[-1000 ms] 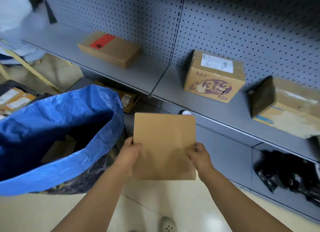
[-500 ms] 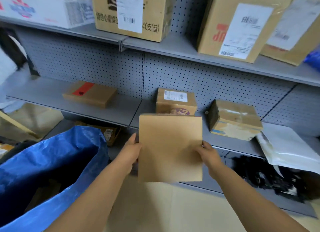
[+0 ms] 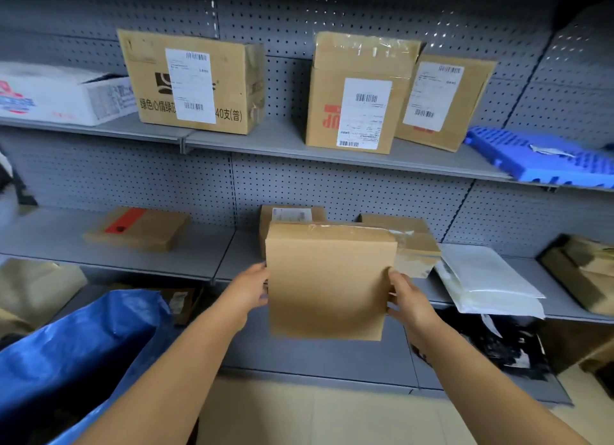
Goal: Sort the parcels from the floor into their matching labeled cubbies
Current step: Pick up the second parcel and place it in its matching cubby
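Observation:
I hold a flat plain brown cardboard parcel (image 3: 327, 283) upright in front of the middle shelf (image 3: 133, 261). My left hand (image 3: 247, 286) grips its left edge and my right hand (image 3: 407, 300) grips its right edge. No label shows on the face toward me; clear tape runs along its top. It hides most of a small labelled box (image 3: 289, 213) and part of a taped box (image 3: 412, 245) standing behind it on the shelf.
A blue woven sack (image 3: 76, 351) stands open at the lower left. The upper shelf (image 3: 282, 145) carries large labelled cartons (image 3: 192, 82) and a blue crate (image 3: 538, 160). A flat box with a red sticker (image 3: 136, 227) and white mailers (image 3: 485, 281) lie on the middle shelf.
My view has tilted up from the sack and floor to the shelves. The parcel has risen with both hands to the height of the middle shelf, and its taped top edge has come into sight.

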Tool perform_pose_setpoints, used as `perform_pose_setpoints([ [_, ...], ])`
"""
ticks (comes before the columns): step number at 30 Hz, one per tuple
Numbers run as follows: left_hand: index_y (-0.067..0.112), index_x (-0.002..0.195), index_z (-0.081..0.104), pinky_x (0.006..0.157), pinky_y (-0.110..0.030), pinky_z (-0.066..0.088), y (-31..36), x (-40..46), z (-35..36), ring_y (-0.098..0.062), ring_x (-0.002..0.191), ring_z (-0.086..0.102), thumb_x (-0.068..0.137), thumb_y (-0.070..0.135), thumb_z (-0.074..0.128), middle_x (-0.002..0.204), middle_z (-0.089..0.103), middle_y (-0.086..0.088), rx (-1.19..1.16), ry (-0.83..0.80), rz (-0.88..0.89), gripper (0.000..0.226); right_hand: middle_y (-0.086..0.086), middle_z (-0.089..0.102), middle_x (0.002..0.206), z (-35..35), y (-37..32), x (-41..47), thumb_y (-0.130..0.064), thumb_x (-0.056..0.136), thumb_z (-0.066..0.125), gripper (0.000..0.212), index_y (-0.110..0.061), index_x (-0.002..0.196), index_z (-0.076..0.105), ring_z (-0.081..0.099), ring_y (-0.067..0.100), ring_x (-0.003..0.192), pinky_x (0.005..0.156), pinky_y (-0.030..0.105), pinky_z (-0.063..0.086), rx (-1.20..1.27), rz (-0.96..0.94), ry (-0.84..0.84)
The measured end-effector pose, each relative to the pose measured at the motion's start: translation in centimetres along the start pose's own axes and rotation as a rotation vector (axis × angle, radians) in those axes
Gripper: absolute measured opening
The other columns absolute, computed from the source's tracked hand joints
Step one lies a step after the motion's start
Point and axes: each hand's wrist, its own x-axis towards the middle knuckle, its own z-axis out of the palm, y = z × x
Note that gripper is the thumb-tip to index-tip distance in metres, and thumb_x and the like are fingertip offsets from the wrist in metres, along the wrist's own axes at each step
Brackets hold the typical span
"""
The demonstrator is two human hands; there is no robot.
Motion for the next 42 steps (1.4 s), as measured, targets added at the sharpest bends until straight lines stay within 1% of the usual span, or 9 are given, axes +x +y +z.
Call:
perform_pose_setpoints([
  [9,0.024,0.136,0.041,0.082,-0.042,0.049,1.0,-4.1,4.3,-0.031,0.112,0.055,0.094,0.057,0.023,0.131,0.055,-0.01,-0.114,0.055,0.072,0.056,0.006,0.066,0.107,-7.5,-1.3,-3.2,-0.042,0.096,0.035,0.038,-0.016,0.105,0.062,0.061,0.022,0.1,0.093,0.039,0.045,0.121,-0.055,-0.044],
  [16,0.028,0.115,0.051,0.089,-0.047,0.048,2.1,-8.8,7.8,-0.028,0.1,0.059,0.088,0.067,0.017,0.096,0.064,-0.003,-0.102,-0.005,0.098,0.058,0.003,0.07,0.103,-12.7,-2.2,-6.6,-0.042,0.099,0.031,0.04,-0.024,0.096,0.066,0.062,0.018,0.099,0.095,0.035,0.044,0.156,-0.126,-0.054],
  [20,0.028,0.122,0.05,0.092,-0.051,0.046,2.4,-11.3,8.7,-0.026,0.11,0.057,0.085,0.069,0.014,0.114,0.064,-0.006,-0.044,-0.058,0.111,0.066,0.0,0.068,0.096,-14.6,-3.1,-8.2,-0.038,0.101,0.028,0.042,-0.022,0.091,0.064,0.061,0.018,0.096,0.092,0.033,0.042,0.195,-0.167,-0.041],
  [22,0.028,0.133,0.043,0.087,-0.05,0.046,2.7,-12.4,9.0,-0.026,0.112,0.056,0.085,0.07,0.012,0.126,0.06,-0.008,-0.029,-0.079,0.129,0.072,-0.002,0.071,0.088,-15.7,-3.2,-8.6,-0.04,0.099,0.031,0.039,-0.021,0.091,0.065,0.063,0.015,0.092,0.084,0.028,0.046,0.185,-0.183,-0.041],
  [25,0.031,0.129,0.046,0.085,-0.051,0.047,3.0,-13.8,9.3,-0.029,0.11,0.058,0.085,0.071,0.011,0.125,0.061,-0.01,-0.048,-0.101,0.161,0.069,-0.01,0.069,0.064,-16.9,-3.1,-10.0,-0.042,0.098,0.03,0.04,-0.023,0.085,0.063,0.06,0.003,0.059,0.055,0.02,0.042,0.119,-0.2,-0.068],
  [29,0.036,0.102,0.055,0.077,-0.042,0.052,3.2,-16.2,9.8,-0.025,0.105,0.059,0.092,0.06,0.022,0.114,0.063,-0.007,-0.054,-0.156,0.237,0.042,0.001,0.071,0.091,-17.6,-3.3,-11.8,-0.05,0.099,0.024,0.05,-0.021,0.097,0.065,0.065,0.014,0.084,0.068,0.027,0.046,0.144,-0.156,-0.072],
  [32,0.033,0.115,0.047,0.085,-0.049,0.053,2.7,-17.4,9.5,-0.025,0.101,0.056,0.094,0.043,0.043,0.118,0.057,-0.007,0.0,-0.165,0.317,0.023,0.0,0.075,0.085,-18.2,-3.2,-12.9,-0.052,0.098,0.019,0.056,-0.021,0.101,0.066,0.066,0.016,0.086,0.069,0.029,0.047,0.13,-0.154,-0.116],
  [35,0.033,0.129,0.038,0.098,-0.054,0.044,2.2,-18.2,9.2,-0.027,0.097,0.056,0.092,0.025,0.052,0.111,0.058,-0.004,-0.007,-0.164,0.363,0.041,-0.007,0.067,0.055,-18.7,-3.5,-14.5,-0.047,0.1,0.018,0.053,-0.023,0.072,0.057,0.058,0.016,0.066,0.059,0.03,0.042,0.123,-0.19,-0.112],
  [42,0.033,0.146,0.015,0.099,-0.053,0.042,1.8,-19.9,9.5,-0.026,0.114,0.052,0.086,-0.004,0.047,0.128,0.051,0.008,-0.021,-0.18,0.429,0.077,0.01,0.066,0.11,-19.7,-3.8,-17.0,-0.052,0.097,0.029,0.047,-0.02,0.109,0.061,0.06,0.027,0.098,0.079,0.038,0.051,0.069,-0.185,-0.145],
])
